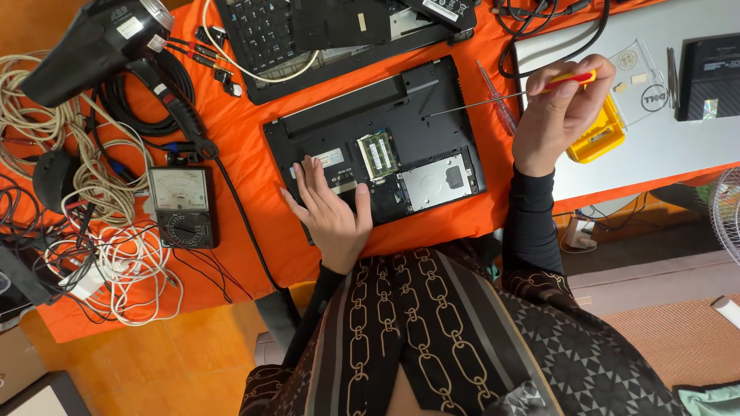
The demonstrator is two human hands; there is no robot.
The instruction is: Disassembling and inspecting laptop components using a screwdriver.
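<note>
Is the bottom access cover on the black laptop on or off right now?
Off. The upturned black laptop shows bare memory sticks and the silver hard drive. The left hand rests flat on it.

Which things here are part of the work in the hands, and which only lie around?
In use: left hand flat on the opened black laptop; right hand holding a screwdriver.

Lying about: heat gun, analog multimeter, white cables, silver laptop.

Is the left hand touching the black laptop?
Touching. The head view shows the left hand lying flat, palm down, on the open underside of the black laptop.
</note>
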